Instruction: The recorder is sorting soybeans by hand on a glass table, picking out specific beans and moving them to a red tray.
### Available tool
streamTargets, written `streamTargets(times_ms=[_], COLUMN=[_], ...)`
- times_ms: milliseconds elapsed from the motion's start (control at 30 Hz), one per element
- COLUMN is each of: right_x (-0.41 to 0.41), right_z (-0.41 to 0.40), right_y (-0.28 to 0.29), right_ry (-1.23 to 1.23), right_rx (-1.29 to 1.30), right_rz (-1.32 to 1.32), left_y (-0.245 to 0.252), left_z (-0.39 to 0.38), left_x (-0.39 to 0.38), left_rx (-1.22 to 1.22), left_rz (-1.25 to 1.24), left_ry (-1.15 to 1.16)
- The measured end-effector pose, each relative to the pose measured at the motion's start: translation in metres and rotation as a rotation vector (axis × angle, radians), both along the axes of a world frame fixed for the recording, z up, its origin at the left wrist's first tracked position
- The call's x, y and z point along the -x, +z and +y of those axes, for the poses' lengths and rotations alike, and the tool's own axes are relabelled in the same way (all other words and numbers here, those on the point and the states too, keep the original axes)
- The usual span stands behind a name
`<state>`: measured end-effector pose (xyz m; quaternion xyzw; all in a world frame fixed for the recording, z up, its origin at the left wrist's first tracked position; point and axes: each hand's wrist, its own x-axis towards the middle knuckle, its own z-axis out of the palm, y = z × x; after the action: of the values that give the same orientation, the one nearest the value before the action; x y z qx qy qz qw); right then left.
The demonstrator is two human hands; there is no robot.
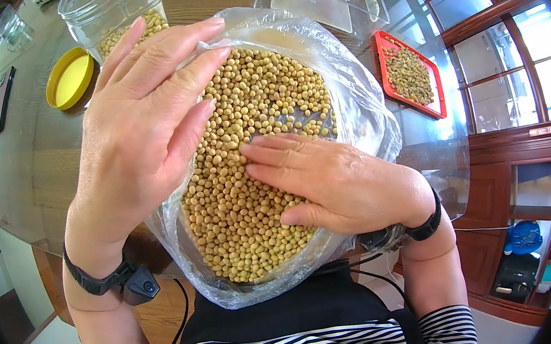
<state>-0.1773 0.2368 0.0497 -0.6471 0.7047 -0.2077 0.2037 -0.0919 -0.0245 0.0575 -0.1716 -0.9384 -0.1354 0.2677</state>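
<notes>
A clear plastic bag (363, 97) lies spread open at the table's near edge, full of loose dried soybeans (239, 206). My left hand (142, 105) is over the bag's upper left side, with its fingertips at the plastic rim; whether it pinches the film cannot be told. Flat on the beans at the middle rests my right hand (322, 182), its fingers pointing left and the thumb a little apart. Just above its fingers, the dark bottom shows through a gap in the beans. Each wrist wears a black strap with a small device.
Behind my left hand stands a clear jar (109, 8) part filled with soybeans, with a yellow lid (70, 78) beside it. A phone (3, 100) and a glass mug (14, 30) are further left. A clear plastic box (318, 4) lies behind the bag. At right, a red tray (384, 67) holds darker beans.
</notes>
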Motion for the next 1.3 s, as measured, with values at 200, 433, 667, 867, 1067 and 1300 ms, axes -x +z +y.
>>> streamTargets(times_ms=[200,433,667,867,1067,1300], right_x=[0.008,0.020,0.008,-0.003,-0.005,0.002], right_z=[0.010,0.026,0.016,0.011,0.015,0.017], right_y=[0.021,0.026,0.008,0.014,0.021,0.020], right_ry=[0.002,-0.191,-0.264,-0.092,-0.051,-0.185], right_rx=[-0.052,-0.003,-0.016,-0.042,-0.028,0.048], right_rz=[-0.184,-0.218,0.108,0.092,0.031,-0.081], left_y=[0.001,0.001,0.001,0.002,0.001,0.001], left_z=[0.000,0.000,0.001,0.001,0.001,0.001], left_x=[-0.002,-0.002,-0.001,-0.002,-0.002,-0.002], left_rx=[-0.002,-0.001,-0.019,-0.014,-0.011,-0.020], left_rz=[-0.003,0.014,0.025,0.029,0.028,0.031], left_ry=[0.006,-0.003,0.004,0.011,0.012,0.014])
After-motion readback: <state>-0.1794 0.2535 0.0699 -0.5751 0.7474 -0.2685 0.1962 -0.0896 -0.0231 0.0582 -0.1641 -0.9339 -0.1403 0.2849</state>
